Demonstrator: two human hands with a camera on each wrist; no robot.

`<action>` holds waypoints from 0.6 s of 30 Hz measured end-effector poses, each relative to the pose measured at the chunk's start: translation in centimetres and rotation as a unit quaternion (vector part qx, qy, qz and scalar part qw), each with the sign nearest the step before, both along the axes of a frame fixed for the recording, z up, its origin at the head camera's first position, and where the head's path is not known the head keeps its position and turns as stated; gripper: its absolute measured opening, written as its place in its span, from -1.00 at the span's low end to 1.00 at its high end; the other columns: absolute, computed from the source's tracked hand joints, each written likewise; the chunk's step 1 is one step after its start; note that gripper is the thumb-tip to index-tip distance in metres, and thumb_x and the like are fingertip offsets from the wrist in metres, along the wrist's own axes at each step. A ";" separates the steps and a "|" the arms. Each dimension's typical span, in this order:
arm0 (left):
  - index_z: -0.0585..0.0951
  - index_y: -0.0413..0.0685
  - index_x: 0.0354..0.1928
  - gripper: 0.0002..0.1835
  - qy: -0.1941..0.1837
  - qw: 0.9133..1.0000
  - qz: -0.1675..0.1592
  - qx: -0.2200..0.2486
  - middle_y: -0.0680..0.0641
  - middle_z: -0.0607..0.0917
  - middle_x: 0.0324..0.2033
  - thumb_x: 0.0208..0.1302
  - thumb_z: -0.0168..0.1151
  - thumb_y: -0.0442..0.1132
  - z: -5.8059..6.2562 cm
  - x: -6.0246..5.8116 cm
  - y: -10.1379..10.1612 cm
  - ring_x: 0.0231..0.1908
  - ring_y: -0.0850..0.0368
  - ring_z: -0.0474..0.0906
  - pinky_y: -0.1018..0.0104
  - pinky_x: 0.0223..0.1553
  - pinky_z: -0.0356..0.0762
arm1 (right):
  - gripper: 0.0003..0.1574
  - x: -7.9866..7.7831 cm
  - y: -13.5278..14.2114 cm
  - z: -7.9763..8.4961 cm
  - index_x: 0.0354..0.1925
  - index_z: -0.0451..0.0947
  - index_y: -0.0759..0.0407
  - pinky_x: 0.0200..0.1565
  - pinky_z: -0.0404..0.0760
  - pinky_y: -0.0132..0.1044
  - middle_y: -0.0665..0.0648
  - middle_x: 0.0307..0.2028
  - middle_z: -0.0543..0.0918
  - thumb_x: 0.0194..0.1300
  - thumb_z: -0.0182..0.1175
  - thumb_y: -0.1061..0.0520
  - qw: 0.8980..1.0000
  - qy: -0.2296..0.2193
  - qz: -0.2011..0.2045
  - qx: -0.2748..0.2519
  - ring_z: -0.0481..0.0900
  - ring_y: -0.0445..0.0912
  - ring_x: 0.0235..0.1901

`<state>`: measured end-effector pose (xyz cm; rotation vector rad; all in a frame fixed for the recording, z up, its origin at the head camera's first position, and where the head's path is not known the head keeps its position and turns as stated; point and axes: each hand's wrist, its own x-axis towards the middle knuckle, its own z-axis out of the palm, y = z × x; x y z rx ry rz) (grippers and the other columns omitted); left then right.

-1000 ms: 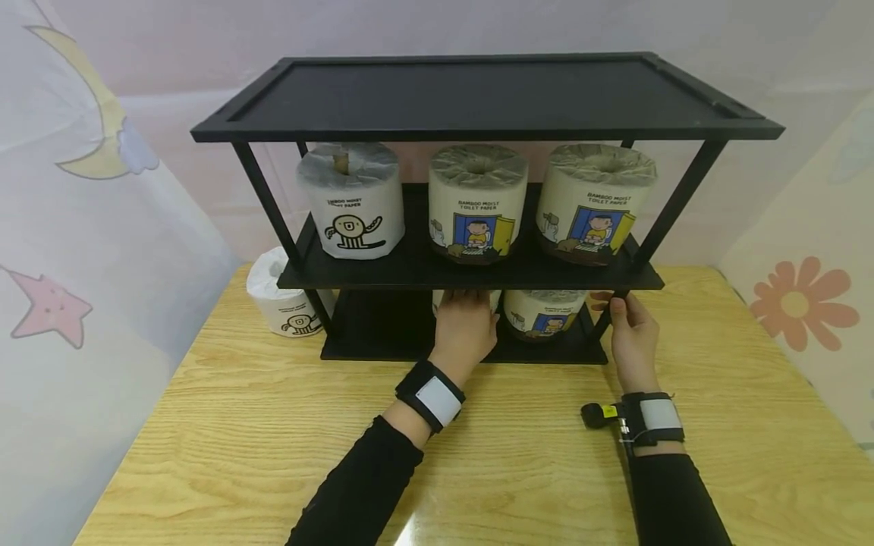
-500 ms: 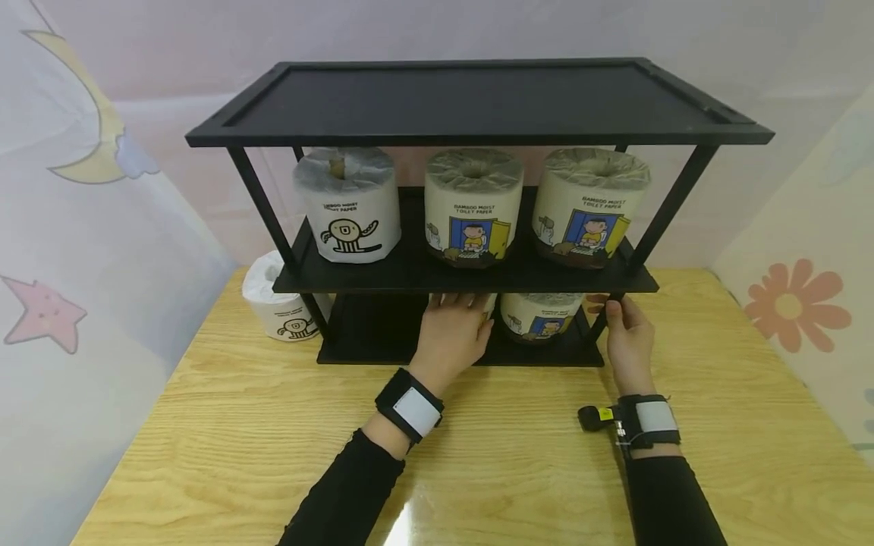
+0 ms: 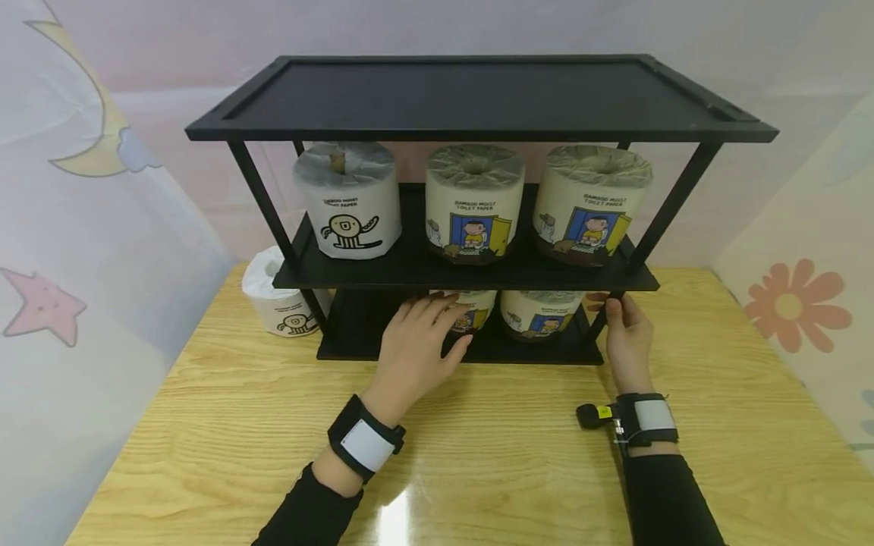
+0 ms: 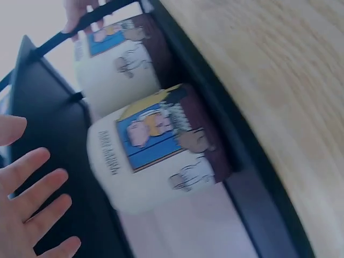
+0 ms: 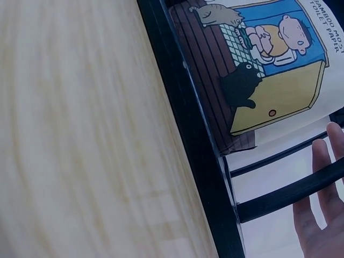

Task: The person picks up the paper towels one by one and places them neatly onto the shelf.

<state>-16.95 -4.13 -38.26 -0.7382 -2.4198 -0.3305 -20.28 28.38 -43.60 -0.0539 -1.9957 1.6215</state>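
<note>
My left hand [image 3: 413, 353] is in front of the lower shelf of a black rack [image 3: 471, 278], fingers spread and holding nothing. Just to its right, a wrapped toilet paper roll [image 3: 478, 309] with a blue and yellow cartoon print stands on that shelf; in the left wrist view the fingers [image 4: 40, 185] are apart from the roll. A matching roll [image 3: 542, 315] stands beside it, nearer the right end. My right hand [image 3: 630, 341] holds the rack's front right post [image 3: 598, 324], fingers behind it and thumb in front.
The upper shelf carries a white roll with a black line drawing [image 3: 348, 205] and two cartoon-print rolls [image 3: 473, 212]. Another white roll [image 3: 280, 303] stands on the wooden table [image 3: 225, 432], left of the rack. The rack's top board [image 3: 478, 95] overhangs the shelves.
My left hand has come off the lower middle roll and moved left and toward me, its fingers spreading, so more of that roll shows. The right hand stays at the post.
</note>
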 end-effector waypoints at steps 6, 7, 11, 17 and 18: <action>0.66 0.10 0.11 -0.57 0.011 1.000 -0.004 0.006 0.02 0.68 0.02 0.32 0.26 0.13 1.3 2.0 -1.9 0.03 0.07 0.60 0.17 0.03 0.56 | -0.54 -0.2 -0.5 -0.4 0.06 0.60 0.32 0.06 0.44 -0.31 0.19 -0.07 0.69 0.54 -0.06 0.02 1.000 -0.003 0.004 0.004 0.62 -0.08 -0.09; 0.66 0.10 0.11 -0.57 0.006 1.000 0.002 0.004 0.03 0.68 0.01 0.32 0.24 0.15 1.5 2.2 -2.3 0.01 0.07 0.61 0.17 0.00 0.57 | -0.53 -0.2 -0.5 -0.5 0.07 0.59 0.33 0.06 0.45 -0.31 0.18 -0.07 0.69 0.54 -0.06 0.02 1.000 -0.005 0.004 0.005 0.62 -0.08 -0.09; 0.66 0.12 0.10 -0.55 -0.017 1.000 0.017 0.003 0.04 0.69 0.01 0.33 0.22 0.19 1.9 3.0 -3.8 0.02 0.08 0.60 0.16 -0.03 0.58 | -0.51 -0.3 -0.8 -0.3 0.07 0.58 0.35 0.07 0.44 -0.31 0.16 -0.09 0.70 0.54 -0.08 0.01 1.000 -0.009 0.007 0.004 0.62 -0.07 -0.09; 0.70 0.11 0.02 -0.66 -0.027 1.000 0.009 0.001 0.04 0.71 -0.06 0.33 0.26 0.08 1.1 3.4 -5.8 -0.03 0.05 0.62 0.16 0.05 0.52 | -0.55 0.1 -0.3 0.3 0.06 0.59 0.34 0.07 0.45 -0.32 0.16 -0.10 0.70 0.55 -0.08 0.05 1.000 -0.017 0.002 0.017 0.61 -0.07 -0.10; 0.70 0.11 0.00 -0.69 -0.031 0.999 0.009 -0.001 0.05 0.72 -0.07 0.34 0.26 0.06 0.8 3.5 -6.1 -0.04 0.05 0.62 0.16 0.06 0.51 | -0.55 0.1 -0.2 0.3 0.06 0.59 0.32 0.07 0.45 -0.32 0.14 -0.09 0.70 0.55 -0.08 0.05 1.000 -0.021 0.001 0.017 0.61 -0.08 -0.10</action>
